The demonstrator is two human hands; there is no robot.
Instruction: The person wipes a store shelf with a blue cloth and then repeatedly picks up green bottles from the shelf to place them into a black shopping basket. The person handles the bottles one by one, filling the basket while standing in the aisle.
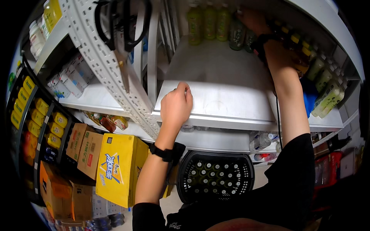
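Observation:
My left hand (177, 104) is loosely curled with nothing visible in it, over the front left of a white metal shelf (214, 95). Deep in the shelf, my right hand (255, 21) reaches to the neck of a dark, clear-looking bottle (237, 34). Shade and blur hide whether its fingers grip the neck. Left of that bottle, several yellow-green drink bottles (209, 23) line the back. A second dark bottle (250, 40) stands partly behind my right wrist. Below the shelf, a black plastic basket (185, 173) holds several upright bottles with white caps.
Yellow-capped bottles (294, 39) and pale green bottles (326, 92) crowd the shelf's right side. Scissors (122, 63) hang by a perforated white upright (115, 75). A yellow carton (115, 170) and brown cartons (89, 156) stand at left. Clear bottles (260, 143) lie on the lower shelf.

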